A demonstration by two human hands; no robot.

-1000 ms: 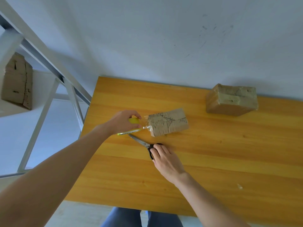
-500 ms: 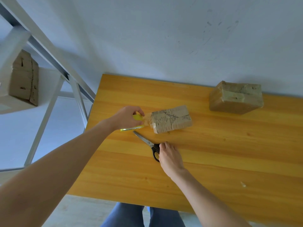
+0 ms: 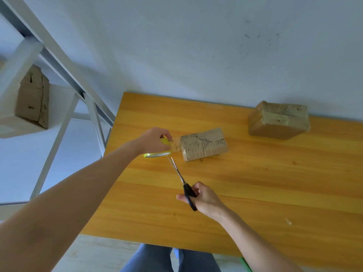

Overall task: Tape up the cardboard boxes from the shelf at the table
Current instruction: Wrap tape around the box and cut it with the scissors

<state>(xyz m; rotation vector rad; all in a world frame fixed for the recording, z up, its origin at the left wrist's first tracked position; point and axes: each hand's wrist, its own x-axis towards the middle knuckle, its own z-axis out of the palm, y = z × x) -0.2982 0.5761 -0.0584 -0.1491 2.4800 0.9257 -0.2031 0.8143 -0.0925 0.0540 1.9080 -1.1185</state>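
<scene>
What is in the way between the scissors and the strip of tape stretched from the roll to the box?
Nothing visible. The scissors in the right hand point their tips at the tape strip, just short of it; the left hand holds the tape roll beside it.

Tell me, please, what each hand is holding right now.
Left hand: grips the yellow tape roll, its strip stretched to the small box.
Right hand: grips the scissors, blades pointing toward the tape.
</scene>
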